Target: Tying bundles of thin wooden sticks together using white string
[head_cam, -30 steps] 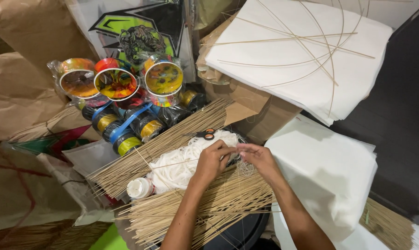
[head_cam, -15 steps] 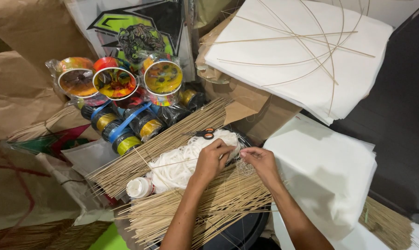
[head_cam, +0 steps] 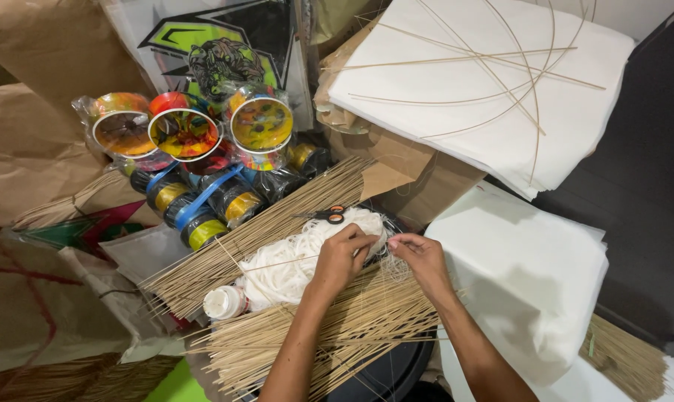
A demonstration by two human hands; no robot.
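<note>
Pinching a thin white string, the right hand (head_cam: 424,257) and the curled left hand (head_cam: 342,257) meet over a heap of white string (head_cam: 288,262). Thin sticks (head_cam: 329,339) lie beneath them, scissors (head_cam: 329,217) just behind, a small white bottle (head_cam: 225,301) nearby.

Right hand (head_cam: 425,260) shifted slightly right, off left hand (head_cam: 342,257); at 1.0 s ago hands were pressed together, small gap now seen between them. Right fingertips now pinched at fine white thread beside tangle of white string (head_cam: 296,257). Left hand curled tighter, knuckles raised over string. Right forearm swung outward across bamboo sticks (head_cam: 337,335).
</note>
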